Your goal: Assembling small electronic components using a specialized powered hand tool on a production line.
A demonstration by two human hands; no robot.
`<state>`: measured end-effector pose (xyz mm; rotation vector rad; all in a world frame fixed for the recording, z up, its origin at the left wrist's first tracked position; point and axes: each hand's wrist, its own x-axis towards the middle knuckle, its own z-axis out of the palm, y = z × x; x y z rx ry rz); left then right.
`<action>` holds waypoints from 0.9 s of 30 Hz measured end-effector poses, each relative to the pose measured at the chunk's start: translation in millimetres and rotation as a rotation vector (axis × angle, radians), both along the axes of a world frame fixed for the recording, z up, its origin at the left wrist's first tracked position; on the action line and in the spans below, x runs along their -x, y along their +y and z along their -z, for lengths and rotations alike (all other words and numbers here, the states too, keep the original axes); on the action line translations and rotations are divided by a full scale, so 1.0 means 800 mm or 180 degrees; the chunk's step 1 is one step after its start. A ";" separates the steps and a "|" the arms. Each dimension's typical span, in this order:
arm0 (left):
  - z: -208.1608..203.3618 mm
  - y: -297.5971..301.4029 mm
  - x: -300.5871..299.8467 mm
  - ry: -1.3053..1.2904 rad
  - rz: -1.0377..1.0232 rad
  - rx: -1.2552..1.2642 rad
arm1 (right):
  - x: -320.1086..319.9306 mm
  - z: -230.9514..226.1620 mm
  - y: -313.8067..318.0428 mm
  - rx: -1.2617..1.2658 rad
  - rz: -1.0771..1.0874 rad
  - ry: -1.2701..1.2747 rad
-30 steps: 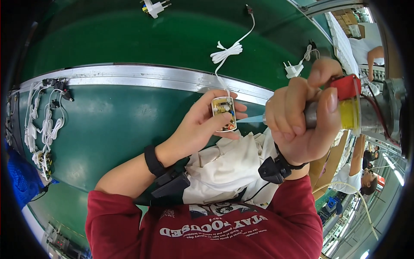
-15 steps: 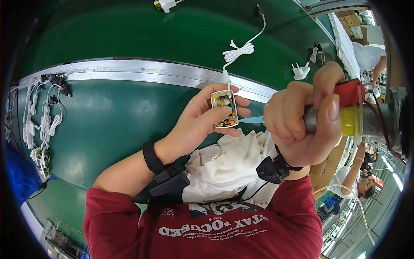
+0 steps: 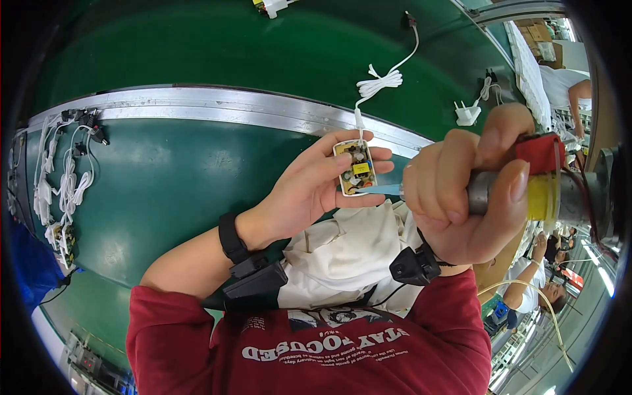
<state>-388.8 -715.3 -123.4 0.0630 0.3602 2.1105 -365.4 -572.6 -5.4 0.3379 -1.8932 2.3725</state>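
Observation:
My left hand [image 3: 296, 184] holds a small open white charger case [image 3: 356, 169] with its circuit board facing up. The thumb presses near the upper left edge, and fingers support it from behind. A white cable [image 3: 380, 82], bundled in loops, runs from the case's far end over the metal rail. My right hand [image 3: 447, 181] is wrapped round a thick grey cylindrical tool [image 3: 484, 189] with a red block and yellow tape. Its pale blue tapered nozzle [image 3: 385, 189] reaches over the near end of the board; whether it touches cannot be made out.
Beyond the metal rail [image 3: 197, 102] lies a green surface bearing a white plug with cable [image 3: 467, 113] and another open charger [image 3: 271, 6]. Several white cabled chargers [image 3: 69, 181] lie at left. White cloth [image 3: 349, 243] is bunched before me. Co-workers [image 3: 567, 89] are at right.
The charger and my left hand have shifted slightly right. My thumb has moved to the board's upper left, and the nozzle now overlaps the board. Items beyond the rail have moved right.

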 end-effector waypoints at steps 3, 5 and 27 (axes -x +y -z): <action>0.002 -0.001 -0.002 -0.0054 0.0059 -0.0138 | 0.000 0.007 0.003 0.0039 -0.0167 0.0053; 0.002 -0.001 -0.001 -0.0025 0.0045 -0.0144 | 0.002 0.008 0.004 0.0041 -0.0219 0.0098; -0.038 0.055 0.070 0.1412 -0.0535 0.0739 | -0.009 -0.012 -0.005 -0.0041 0.0232 0.0082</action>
